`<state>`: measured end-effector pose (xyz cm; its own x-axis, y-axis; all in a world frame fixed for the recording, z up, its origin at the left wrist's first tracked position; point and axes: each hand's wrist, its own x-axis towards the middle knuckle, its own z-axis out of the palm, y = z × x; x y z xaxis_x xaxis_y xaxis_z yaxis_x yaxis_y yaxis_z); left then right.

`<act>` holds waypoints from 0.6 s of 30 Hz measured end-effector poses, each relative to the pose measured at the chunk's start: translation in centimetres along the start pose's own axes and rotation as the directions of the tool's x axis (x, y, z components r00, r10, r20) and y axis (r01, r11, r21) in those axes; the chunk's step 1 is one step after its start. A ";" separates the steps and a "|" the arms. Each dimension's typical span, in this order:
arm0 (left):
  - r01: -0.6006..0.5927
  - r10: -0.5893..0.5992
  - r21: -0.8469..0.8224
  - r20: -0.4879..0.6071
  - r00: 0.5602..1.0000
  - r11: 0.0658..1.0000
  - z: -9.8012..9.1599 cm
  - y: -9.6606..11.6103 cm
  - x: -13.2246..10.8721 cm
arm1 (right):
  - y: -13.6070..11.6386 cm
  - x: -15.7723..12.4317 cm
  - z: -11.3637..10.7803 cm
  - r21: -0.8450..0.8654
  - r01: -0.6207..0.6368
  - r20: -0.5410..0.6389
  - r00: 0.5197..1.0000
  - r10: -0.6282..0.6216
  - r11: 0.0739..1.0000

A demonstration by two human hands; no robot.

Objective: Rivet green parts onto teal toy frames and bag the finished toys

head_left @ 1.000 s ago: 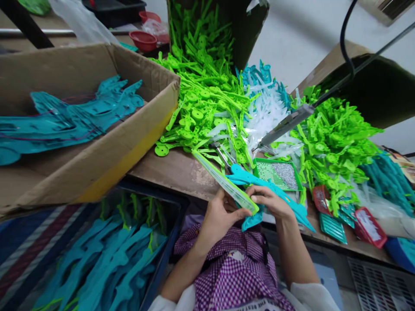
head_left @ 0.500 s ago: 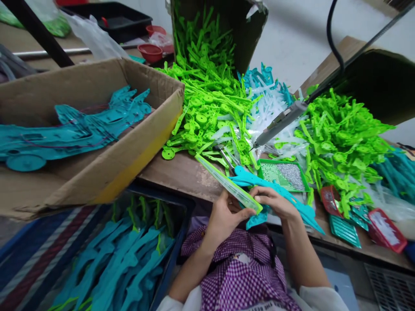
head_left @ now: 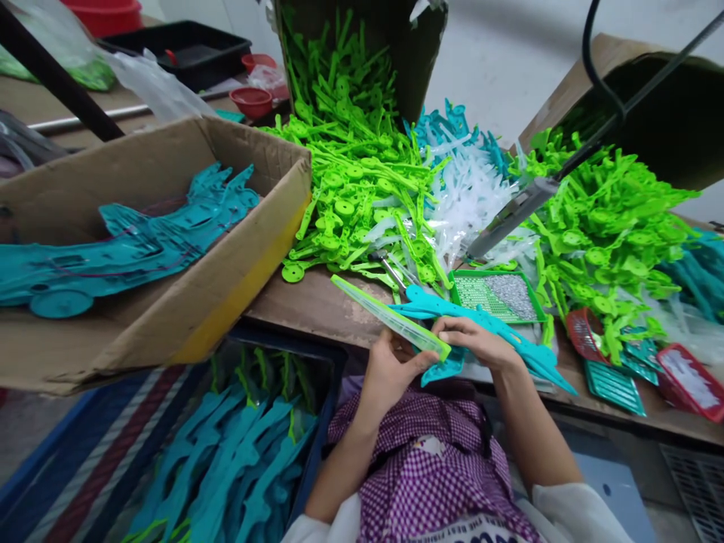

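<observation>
My left hand (head_left: 393, 369) is closed on the near end of a long lime-green plastic panel (head_left: 390, 317), its thumb along the edge. The panel slants up and away to the left, over the wooden bench edge. My right hand (head_left: 478, 341) is closed on a long teal plastic part (head_left: 520, 347), its fingertips close to the panel's near end. Part of the teal piece lies behind the panel, and the right fingers hide where the two pieces meet. Just beyond sits a green tray (head_left: 498, 296) of small silvery pieces. A grey powered screwdriver (head_left: 509, 219) hangs above the bench.
Heaps of lime-green parts (head_left: 351, 188) and white strips (head_left: 469, 188) cover the bench's back. A cardboard box (head_left: 271, 241) with teal parts stands left. Below it, a blue-lined bin (head_left: 333, 377) holds more teal pieces. Small red baskets (head_left: 690, 381) are at right.
The view has shifted slightly. Both hands keep their grip, and the green panel's near end sits a little higher and further left in view. The hanging screwdriver has swung slightly right.
</observation>
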<state>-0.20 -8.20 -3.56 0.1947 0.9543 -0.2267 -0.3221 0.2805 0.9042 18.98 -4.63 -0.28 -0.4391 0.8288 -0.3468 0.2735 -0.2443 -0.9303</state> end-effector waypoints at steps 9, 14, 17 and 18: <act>0.016 -0.020 -0.057 -0.061 0.998 0.998 -0.3 -0.4 0.3 | -0.2 0.6 0.3 0.000 -0.002 0.014 1.000 0.002 1.000; 0.001 -0.006 -0.066 -0.065 0.998 0.998 -0.4 -0.5 0.3 | -0.2 0.6 0.3 -0.002 0.000 0.020 1.000 0.000 1.000; 0.006 -0.009 -0.049 -0.053 0.999 0.999 -0.4 -0.5 0.1 | -0.2 0.4 0.3 -0.008 -0.002 0.027 1.000 0.002 1.000; 0.011 -0.013 -0.043 -0.047 0.999 0.999 -0.4 -0.4 0.0 | -0.2 0.3 0.2 -0.012 -0.005 0.027 1.000 0.005 1.000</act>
<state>-0.40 -8.26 -4.11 0.1550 0.9542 -0.2557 -0.3591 0.2956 0.8853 18.58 -4.45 -0.29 -0.4604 0.8138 -0.3546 0.2860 -0.2422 -0.9271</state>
